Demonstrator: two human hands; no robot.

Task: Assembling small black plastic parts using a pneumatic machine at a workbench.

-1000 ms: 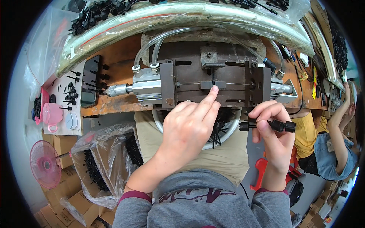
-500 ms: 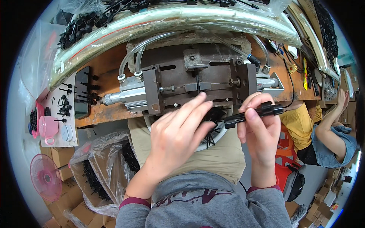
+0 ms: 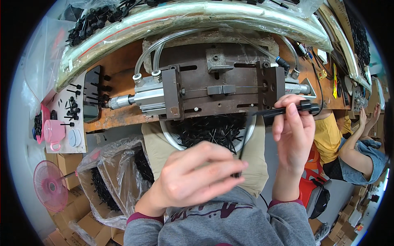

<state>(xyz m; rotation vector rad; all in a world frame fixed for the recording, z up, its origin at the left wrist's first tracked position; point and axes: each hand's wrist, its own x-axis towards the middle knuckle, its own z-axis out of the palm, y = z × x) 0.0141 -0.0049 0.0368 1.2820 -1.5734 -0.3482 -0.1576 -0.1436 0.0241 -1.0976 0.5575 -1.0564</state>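
Observation:
My left hand (image 3: 201, 174) is in front of my lap, its fingers closed on one thin black plastic stem (image 3: 245, 141) that points up; the stem's lower end is partly hidden by the fingers. My right hand (image 3: 294, 133), up at the right, pinches several similar black stems with knobbed heads (image 3: 308, 107). Beyond the hands is a metal clamping fixture (image 3: 217, 105). Its two small grey jaws (image 3: 221, 89) sit close together at the centre, with no stem showing between them. Below the fixture, a white-rimmed basin (image 3: 167, 134) full of black stems (image 3: 209, 130) rests on my lap.
Air cylinders (image 3: 150, 98) with clear hoses flank the fixture on the wooden bench (image 3: 111, 119). A phone (image 3: 92, 92) and pink cup (image 3: 53, 131) are at left. A plastic-lined box (image 3: 115, 176) and pink fan (image 3: 50, 184) stand below. Another person (image 3: 355, 151) sits at right.
My left hand has drawn back from the fixture toward my body, now with a stem in it. The stem between the jaws is gone. My right hand's bundle has risen slightly.

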